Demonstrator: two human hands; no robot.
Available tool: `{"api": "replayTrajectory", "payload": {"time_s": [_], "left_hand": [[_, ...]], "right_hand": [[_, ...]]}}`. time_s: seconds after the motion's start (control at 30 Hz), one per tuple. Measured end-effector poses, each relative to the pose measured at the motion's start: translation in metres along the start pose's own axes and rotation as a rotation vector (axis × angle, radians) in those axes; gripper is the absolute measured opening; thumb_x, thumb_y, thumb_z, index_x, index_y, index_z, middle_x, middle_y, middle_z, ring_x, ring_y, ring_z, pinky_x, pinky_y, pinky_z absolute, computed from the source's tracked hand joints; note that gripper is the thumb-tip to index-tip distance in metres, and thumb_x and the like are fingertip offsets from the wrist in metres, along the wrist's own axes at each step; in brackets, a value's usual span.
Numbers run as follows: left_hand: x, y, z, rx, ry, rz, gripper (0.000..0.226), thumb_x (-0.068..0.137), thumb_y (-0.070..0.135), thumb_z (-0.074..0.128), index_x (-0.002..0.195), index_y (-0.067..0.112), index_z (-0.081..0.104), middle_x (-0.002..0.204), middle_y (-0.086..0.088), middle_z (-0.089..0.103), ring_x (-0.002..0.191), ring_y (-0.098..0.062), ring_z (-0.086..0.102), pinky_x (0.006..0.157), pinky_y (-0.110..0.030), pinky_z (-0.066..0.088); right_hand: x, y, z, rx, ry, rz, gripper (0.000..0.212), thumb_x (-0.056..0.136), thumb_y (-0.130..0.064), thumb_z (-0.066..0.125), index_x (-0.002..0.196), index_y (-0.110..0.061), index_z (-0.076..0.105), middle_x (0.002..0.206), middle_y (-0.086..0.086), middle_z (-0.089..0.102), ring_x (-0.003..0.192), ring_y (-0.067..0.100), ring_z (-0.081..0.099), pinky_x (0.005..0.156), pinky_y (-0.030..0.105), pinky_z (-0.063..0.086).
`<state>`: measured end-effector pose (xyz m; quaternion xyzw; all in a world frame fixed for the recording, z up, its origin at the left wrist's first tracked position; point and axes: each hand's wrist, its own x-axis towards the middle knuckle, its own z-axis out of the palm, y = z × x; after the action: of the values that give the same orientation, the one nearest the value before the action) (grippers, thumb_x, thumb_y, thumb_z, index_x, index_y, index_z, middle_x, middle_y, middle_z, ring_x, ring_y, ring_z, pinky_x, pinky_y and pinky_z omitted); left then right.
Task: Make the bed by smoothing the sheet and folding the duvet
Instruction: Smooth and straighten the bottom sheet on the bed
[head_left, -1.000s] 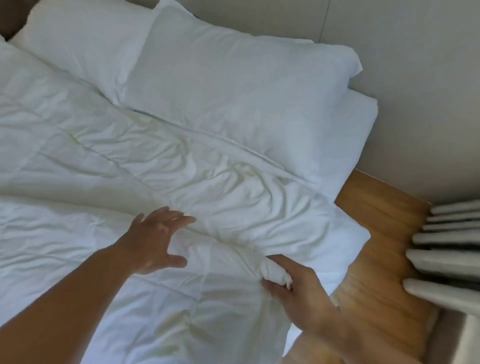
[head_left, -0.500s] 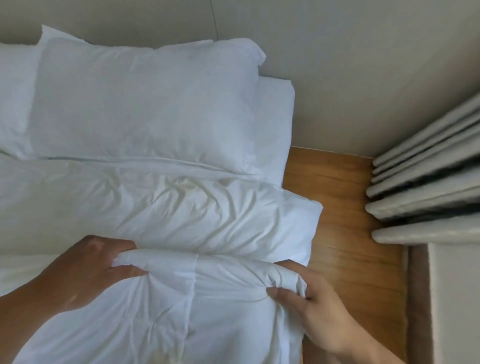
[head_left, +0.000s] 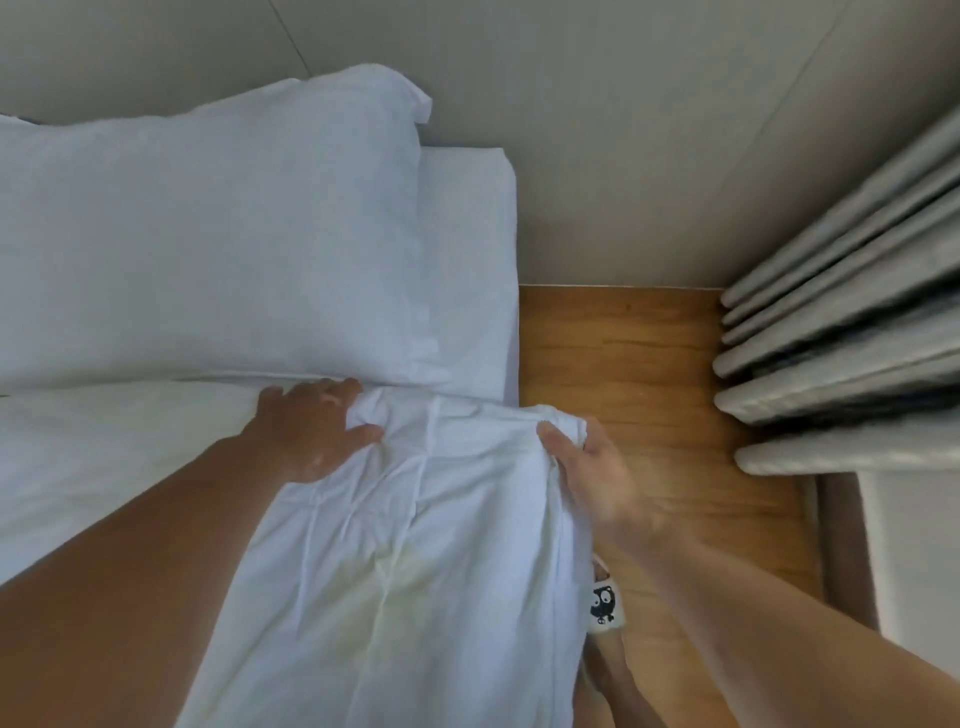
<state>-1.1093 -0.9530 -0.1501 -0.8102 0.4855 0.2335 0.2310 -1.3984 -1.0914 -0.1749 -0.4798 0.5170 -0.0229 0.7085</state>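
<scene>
Head view, bed: the duvet (head_left: 415, 545) covers the near part of the bed. Its top edge lies right against the lower side of the pillow (head_left: 208, 234) at the head end, and its corner hangs past the bed's side edge over the wooden floor (head_left: 623, 364).
Sheet: a bare strip of sheet (head_left: 467, 234) shows beside the pillow at the head corner and looks flat there.
Left hand: the left hand (head_left: 311, 431) sits on the duvet's top edge, a little in from the side edge. Its grip is closed round a bunch of cloth, thumb spread on top.
Right hand: the right hand (head_left: 592, 467) is at the duvet's corner, just off the bed's side edge. Its grip pinches the corner between thumb and fingers.
Around: curtain (head_left: 831, 338) folds hang across the strip of floor, and a slipper (head_left: 605, 603) with a cartoon face peeps out from under the duvet's hanging side.
Step in hand: to my eye this is the duvet stage, with the top edge held in both hands at the pillow line.
Next move: it seems to call for both hands to keep hold and carry that edge evenly, so the fold lands square to the side edge without creasing.
</scene>
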Motion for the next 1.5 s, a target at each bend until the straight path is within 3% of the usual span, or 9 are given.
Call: {"api": "replayTrajectory", "payload": {"time_s": [0.2,0.4,0.53,0.63,0.83,1.13,1.27,1.37,1.5], "left_hand": [[0.017,-0.013,-0.016,-0.293,0.147,0.028,0.101,0.069,0.097,0.018,0.122,0.025,0.064,0.121,-0.003,0.070,0.116,-0.026,0.063,0.101,-0.041,0.046],[0.017,0.012,0.010,-0.202,0.346,-0.105,0.055,0.083,0.069,0.045,0.119,0.032,0.063,0.122,-0.001,0.057,0.120,-0.028,0.050,0.106,-0.053,0.031],[-0.018,0.042,0.038,-0.363,0.452,-0.333,0.061,0.091,0.054,0.051,0.146,0.029,0.041,0.153,-0.007,0.035,0.145,-0.029,0.027,0.117,-0.060,0.016],[-0.081,0.052,0.061,-0.416,0.605,-0.466,0.066,0.096,0.054,0.045,0.153,0.025,0.034,0.161,-0.011,0.028,0.150,-0.029,0.023,0.116,-0.059,0.024],[-0.200,0.109,0.145,-0.503,0.437,-0.590,0.069,0.095,0.056,0.042,0.155,0.023,0.032,0.164,-0.015,0.018,0.152,-0.036,0.015,0.115,-0.066,0.019],[-0.237,0.181,0.185,-0.797,0.509,-0.474,0.061,0.089,0.051,0.057,0.146,0.032,0.048,0.161,-0.006,0.031,0.148,-0.029,0.030,0.109,-0.061,0.032],[-0.275,0.106,0.207,-0.898,0.665,-1.092,0.066,0.088,0.055,0.057,0.144,0.020,0.049,0.153,-0.007,0.041,0.140,-0.028,0.041,0.107,-0.052,0.038],[-0.311,0.045,0.238,-1.396,0.561,-1.619,0.099,0.077,0.069,0.065,0.153,0.019,0.028,0.150,-0.011,0.040,0.139,-0.030,0.039,0.113,-0.049,0.033],[-0.327,0.007,0.263,-2.335,0.453,-1.349,0.111,0.044,0.075,0.085,0.137,0.028,0.047,0.113,0.003,0.073,0.104,-0.021,0.070,0.099,-0.050,0.053]], "right_hand": [[0.011,-0.006,0.000,-0.115,0.104,-0.067,0.034,0.082,-0.043,0.080,0.098,-0.018,0.064,0.086,-0.004,0.075,0.078,0.011,0.072,0.069,0.035,0.059],[0.035,-0.009,0.000,-0.356,0.079,0.108,0.032,0.090,-0.047,0.068,0.096,-0.016,0.061,0.094,0.000,0.072,0.071,0.014,0.065,0.056,0.022,0.050],[0.029,-0.031,0.021,-0.928,0.268,-0.380,0.058,0.087,-0.027,0.068,0.140,-0.018,0.046,0.139,0.005,0.051,0.126,0.025,0.052,0.105,0.041,0.043],[0.009,-0.055,0.073,-1.048,0.018,-0.965,0.058,0.084,-0.021,0.066,0.140,-0.014,0.053,0.151,0.011,0.045,0.139,0.031,0.042,0.115,0.052,0.034],[0.022,-0.017,0.132,-1.736,-0.757,-1.160,0.071,0.096,-0.067,0.029,0.159,-0.036,0.015,0.169,-0.001,0.005,0.156,0.023,0.000,0.122,0.060,0.004],[0.029,-0.015,0.119,-1.964,-0.682,-1.018,0.079,0.093,-0.075,0.019,0.159,-0.032,0.023,0.168,-0.003,0.012,0.155,0.020,0.012,0.123,0.054,0.017],[-0.009,-0.030,0.153,-1.927,-0.610,-1.110,0.078,0.091,-0.069,0.030,0.149,-0.018,0.044,0.159,0.010,0.033,0.146,0.032,0.033,0.115,0.058,0.028],[-0.041,-0.028,0.214,-1.828,-0.734,-1.282,0.078,0.092,-0.068,0.032,0.152,-0.019,0.037,0.163,0.009,0.025,0.149,0.030,0.029,0.118,0.058,0.027],[-0.057,-0.012,0.334,-1.810,-0.972,-1.423,0.084,0.089,-0.076,0.025,0.158,-0.029,0.019,0.168,0.003,0.010,0.154,0.026,0.014,0.121,0.054,0.021]]}}
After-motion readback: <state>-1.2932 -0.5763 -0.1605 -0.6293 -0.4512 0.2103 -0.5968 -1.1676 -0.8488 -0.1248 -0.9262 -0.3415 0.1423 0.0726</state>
